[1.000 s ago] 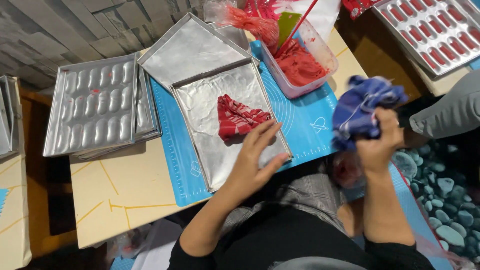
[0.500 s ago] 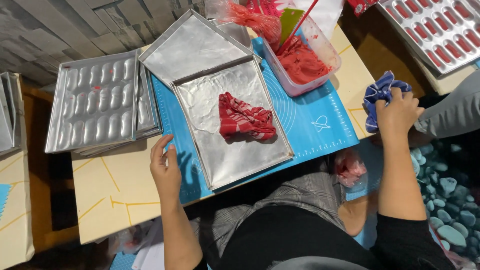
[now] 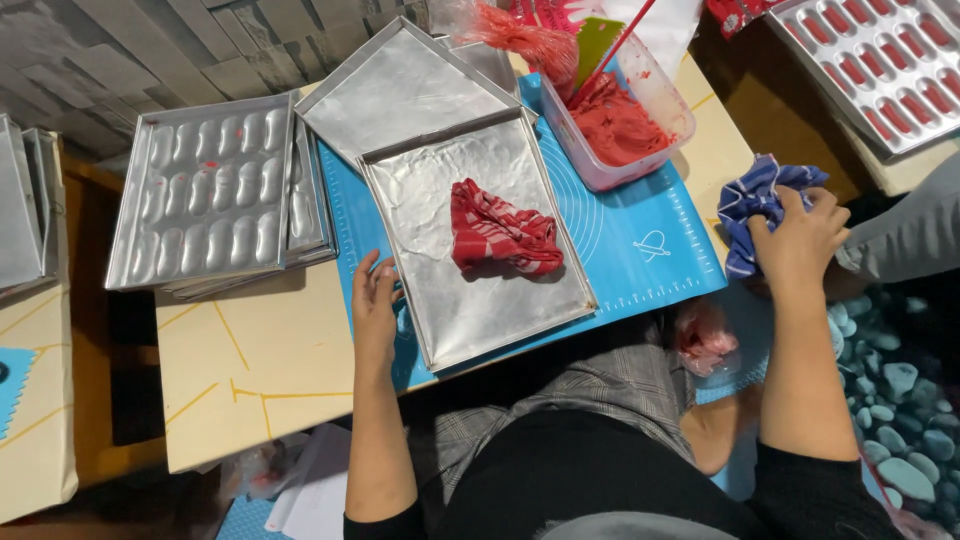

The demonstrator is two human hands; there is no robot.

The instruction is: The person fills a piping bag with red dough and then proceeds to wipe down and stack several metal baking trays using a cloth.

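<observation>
A shallow metal tray (image 3: 440,310) lined with foil lies on a blue silicone mat (image 3: 650,250). A crumpled red striped cloth (image 3: 500,235) rests in the middle of the tray. My left hand (image 3: 373,300) lies on the mat with its fingers against the tray's left rim. My right hand (image 3: 800,240) is off to the right at the table's edge, closed on a bunched blue striped cloth (image 3: 755,205).
A clear tub of red paste (image 3: 620,125) with a green scraper stands behind the tray. A second flat tray (image 3: 400,85) lies behind it. Moulded metal trays (image 3: 205,190) are stacked at left; another filled mould tray (image 3: 880,60) is at top right.
My left hand left the red cloth, swung to the table's left and now touches the tray's left rim. My right hand carried the blue cloth farther right to the table's edge.
</observation>
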